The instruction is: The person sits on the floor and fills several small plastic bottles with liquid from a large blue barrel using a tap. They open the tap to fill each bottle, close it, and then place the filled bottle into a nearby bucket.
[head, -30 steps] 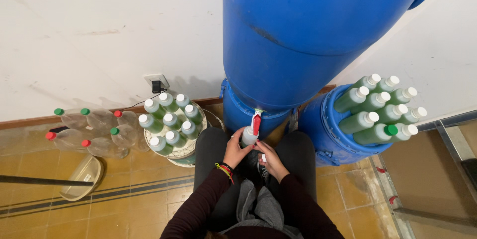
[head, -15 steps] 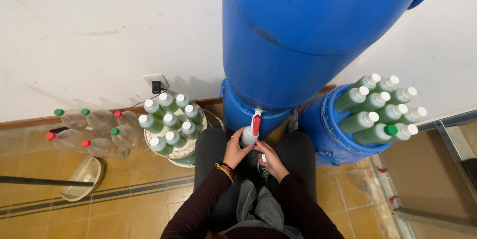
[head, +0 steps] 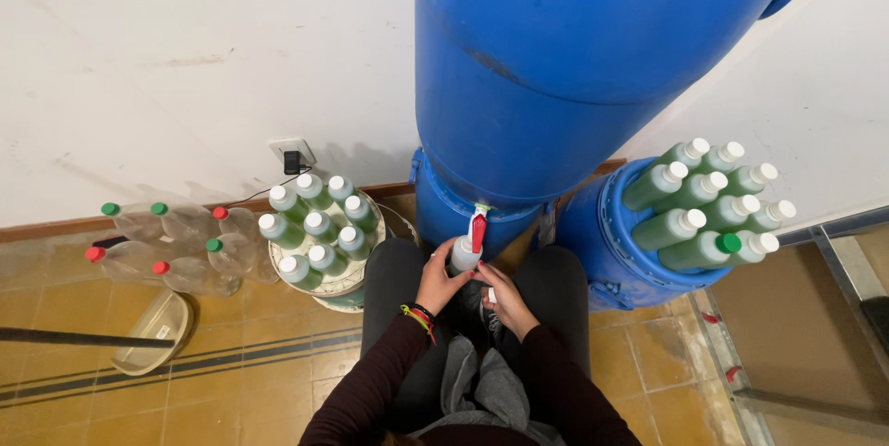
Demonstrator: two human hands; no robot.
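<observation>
Right now, at the tap: a small bottle (head: 463, 254) sits directly under the red tap handle (head: 478, 231) at the bottom of the big blue drum (head: 574, 66).
Left hand: the left hand (head: 439, 281) is wrapped around the bottle's left side, fingers closed on it, holding it up to the spout; coloured bands show at the wrist.
Right hand: the right hand (head: 505, 301) is just below and right of the bottle, fingers curled narrow around something small and white; what it is, I cannot tell.
Bottle: upright, pale body, its mouth right at the tap, between the person's knees and above the dark trousers.
Left of the knees: a round tray (head: 326, 287) on the floor carries a tight cluster of green-filled bottles with white caps (head: 315, 222), all upright.
Far left, by the wall: clear empty bottles (head: 171, 240) with red and green caps lie on the tiled floor (head: 231, 381), and a beige oval dish (head: 153, 333) rests near them.
Right side: a smaller blue barrel (head: 611, 251) holds more green bottles (head: 708, 201), white-capped save one green cap, packed together on its top.
Wall: a socket with a black plug (head: 292, 161) sits just above the skirting.
</observation>
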